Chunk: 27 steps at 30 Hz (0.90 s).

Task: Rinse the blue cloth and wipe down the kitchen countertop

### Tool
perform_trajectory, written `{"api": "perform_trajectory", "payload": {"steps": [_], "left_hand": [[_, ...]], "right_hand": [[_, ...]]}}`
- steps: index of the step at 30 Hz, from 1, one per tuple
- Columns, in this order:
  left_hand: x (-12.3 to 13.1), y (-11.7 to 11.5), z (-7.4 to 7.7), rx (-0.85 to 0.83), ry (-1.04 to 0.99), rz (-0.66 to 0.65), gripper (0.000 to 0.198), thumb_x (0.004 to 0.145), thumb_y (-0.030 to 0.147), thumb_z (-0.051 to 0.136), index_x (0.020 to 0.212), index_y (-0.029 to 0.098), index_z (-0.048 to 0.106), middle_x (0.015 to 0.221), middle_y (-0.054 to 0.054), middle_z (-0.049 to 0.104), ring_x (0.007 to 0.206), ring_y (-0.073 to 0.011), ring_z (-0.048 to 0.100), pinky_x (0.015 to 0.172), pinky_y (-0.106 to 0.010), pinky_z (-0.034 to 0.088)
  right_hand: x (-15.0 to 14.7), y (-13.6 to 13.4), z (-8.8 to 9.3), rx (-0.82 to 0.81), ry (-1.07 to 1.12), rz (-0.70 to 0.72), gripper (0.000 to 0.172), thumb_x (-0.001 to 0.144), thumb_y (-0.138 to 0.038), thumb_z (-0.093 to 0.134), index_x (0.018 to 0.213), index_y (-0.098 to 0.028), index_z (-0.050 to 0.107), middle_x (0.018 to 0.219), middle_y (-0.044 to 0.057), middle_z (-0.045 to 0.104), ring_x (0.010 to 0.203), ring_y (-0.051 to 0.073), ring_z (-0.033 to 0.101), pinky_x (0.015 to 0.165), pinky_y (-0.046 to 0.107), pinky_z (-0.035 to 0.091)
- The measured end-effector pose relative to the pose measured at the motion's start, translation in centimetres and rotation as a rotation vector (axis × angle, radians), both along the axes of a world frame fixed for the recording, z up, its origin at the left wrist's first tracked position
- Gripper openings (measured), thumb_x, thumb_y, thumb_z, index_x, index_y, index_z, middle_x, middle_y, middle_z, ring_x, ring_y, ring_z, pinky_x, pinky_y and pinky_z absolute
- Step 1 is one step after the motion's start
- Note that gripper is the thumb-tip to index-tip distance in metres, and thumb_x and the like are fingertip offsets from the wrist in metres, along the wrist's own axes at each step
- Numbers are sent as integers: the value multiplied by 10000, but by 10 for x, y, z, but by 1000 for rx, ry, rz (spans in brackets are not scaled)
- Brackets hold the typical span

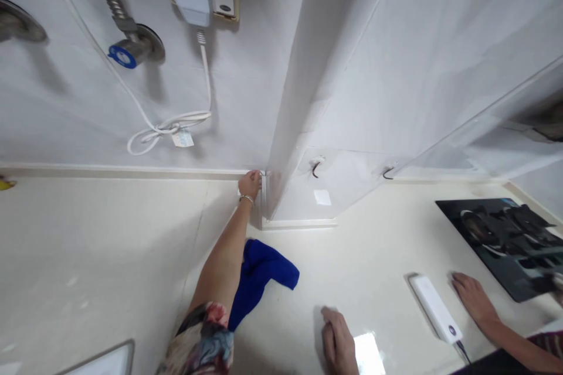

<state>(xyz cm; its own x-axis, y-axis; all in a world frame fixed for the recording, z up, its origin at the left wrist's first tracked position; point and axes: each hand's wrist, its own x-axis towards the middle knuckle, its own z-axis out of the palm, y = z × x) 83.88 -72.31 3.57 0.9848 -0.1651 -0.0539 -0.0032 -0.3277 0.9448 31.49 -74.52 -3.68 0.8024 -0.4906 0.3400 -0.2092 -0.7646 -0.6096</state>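
At the inner wall corner, my left hand point(250, 184) reaches out with its fingertips pinched close to the narrow trim strip; whatever lies between them is too small to tell. Beside that forearm, a dark blue cloth point(268, 269) lies crumpled on the pale countertop point(145, 246). Low in the view, my right hand point(339, 343) rests on the countertop, loosely bent, thumb and index finger apart, holding nothing visible. A shiny white patch point(368, 354) lies just right of it.
Another person's hand point(475, 299) rests at right beside a white device point(435, 307) with a cable. Behind is a black gas hob point(505, 240). Two hooks stick out of the boxed wall. On the left wall hang a white cord point(209, 79), plug and blue-capped valve point(123, 55).
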Motion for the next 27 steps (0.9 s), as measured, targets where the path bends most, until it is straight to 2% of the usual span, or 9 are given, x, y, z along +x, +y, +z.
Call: {"api": "perform_trajectory", "payload": {"steps": [5, 9, 11, 13, 17, 20, 23, 25, 27], "left_hand": [[-37, 49, 15, -44, 26, 77, 429, 1025, 328, 323, 1263, 133, 622, 1017, -109, 769, 712, -135, 718, 629, -256, 596], [-131, 112, 0, 162, -62, -50, 330, 960, 324, 488, 1158, 174, 704, 972, -98, 780, 874, -219, 744, 870, -389, 608], [-186, 133, -14, 343, -197, -158, 407, 967, 384, 501, 1254, 161, 684, 1154, -147, 754, 1088, -282, 709, 1008, -464, 555], [-231, 144, -25, 434, -375, -202, 509, 987, 430, 485, 1404, 164, 604, 1448, -171, 603, 1361, -309, 549, 1150, -499, 444], [-281, 143, -26, 636, -482, -407, 461, 1002, 405, 469, 1424, 296, 617, 1621, -129, 406, 1498, -349, 375, 1239, -652, 209], [-307, 125, -19, 631, -526, -644, 468, 998, 413, 488, 1447, 332, 591, 1635, -108, 383, 1515, -336, 346, 1248, -647, 189], [-351, 97, -21, 549, -591, -882, 518, 994, 414, 498, 1497, 295, 533, 1663, -135, 315, 1542, -325, 288, 1254, -631, 181], [-382, 78, -26, 462, -605, -1033, 562, 989, 427, 503, 1524, 258, 495, 1664, -159, 303, 1550, -323, 265, 1257, -627, 176], [-402, 68, -30, 332, -601, -1206, 609, 955, 421, 545, 1532, 235, 479, 1632, -163, 375, 1526, -304, 332, 1260, -599, 209]], "right_hand": [[5, 0, 3, -20, -37, 0, 264, 998, -188, 452, 1203, -231, 613, 1041, 73, 708, 966, 183, 709, 830, 302, 616], [6, 1, -2, -20, -48, -1, 266, 1000, -180, 442, 1195, -239, 611, 1030, 64, 695, 963, 175, 694, 846, 308, 606], [6, 1, -4, -10, -57, 2, 269, 1000, -176, 432, 1191, -236, 611, 1024, 66, 690, 962, 174, 688, 852, 315, 603], [7, 1, -4, 2, -80, 3, 274, 998, -179, 422, 1186, -229, 615, 1019, 68, 689, 960, 175, 685, 859, 323, 601], [11, 0, -1, 76, -100, -13, 276, 991, -227, 411, 1139, -213, 644, 991, 70, 694, 934, 185, 681, 857, 344, 590], [15, 0, 4, 260, -116, -76, 278, 982, -323, 425, 1061, -199, 660, 930, 66, 701, 860, 188, 672, 808, 340, 577], [10, -10, 9, 461, -228, -316, 346, 971, -402, 402, 1070, -172, 641, 864, 59, 698, 735, 176, 641, 707, 323, 557], [0, -23, 13, 418, -316, -505, 379, 960, -410, 392, 1102, -153, 631, 912, 80, 697, 754, 184, 633, 719, 337, 549], [-8, -36, 16, 241, -341, -559, 391, 958, -395, 393, 1143, -147, 631, 1046, 123, 687, 903, 221, 645, 836, 399, 548]]}}
